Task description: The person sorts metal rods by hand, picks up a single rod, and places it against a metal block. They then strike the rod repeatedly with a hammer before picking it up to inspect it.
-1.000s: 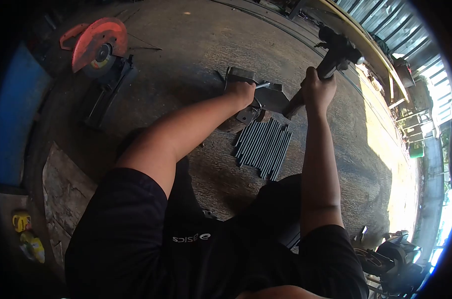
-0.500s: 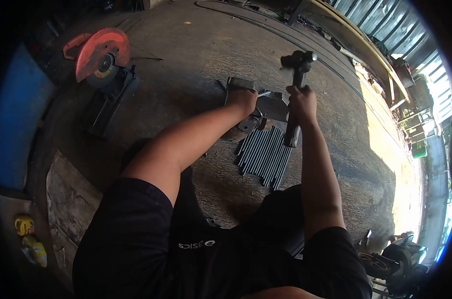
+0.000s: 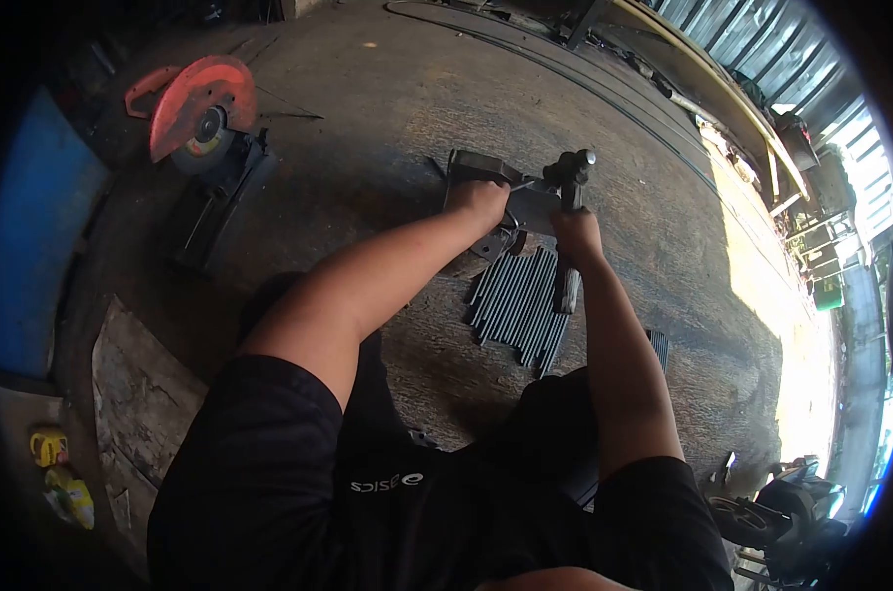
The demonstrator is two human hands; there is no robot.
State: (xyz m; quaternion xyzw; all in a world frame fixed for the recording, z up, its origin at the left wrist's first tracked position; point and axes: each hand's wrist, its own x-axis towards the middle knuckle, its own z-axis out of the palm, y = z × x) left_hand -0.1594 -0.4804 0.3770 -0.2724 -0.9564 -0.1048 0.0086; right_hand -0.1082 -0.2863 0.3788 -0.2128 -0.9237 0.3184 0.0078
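A short metal rod (image 3: 521, 184) sticks out of my left hand (image 3: 480, 204), whose fingers are wrapped round it. The rod lies across a heavy dark metal block (image 3: 537, 211) on the floor. My right hand (image 3: 577, 234) grips the wooden handle of a hammer (image 3: 570, 169). The hammer's head is close beside the rod's far end, over the right end of the block. Just below the block, many cut metal rods (image 3: 518, 310) lie side by side in a bundle. A small metal piece with a hole (image 3: 488, 248) rests between block and bundle.
A red-guarded cut-off saw (image 3: 205, 113) stands on the floor at the left. More rods (image 3: 658, 347) lie to the right of my forearm. Long bars (image 3: 565, 74) stretch along the far floor. A yellow item (image 3: 49, 446) sits at the lower left.
My right hand has brought the hammer down and to the left, nearer the rod and block. My left hand stays in place with the rod.
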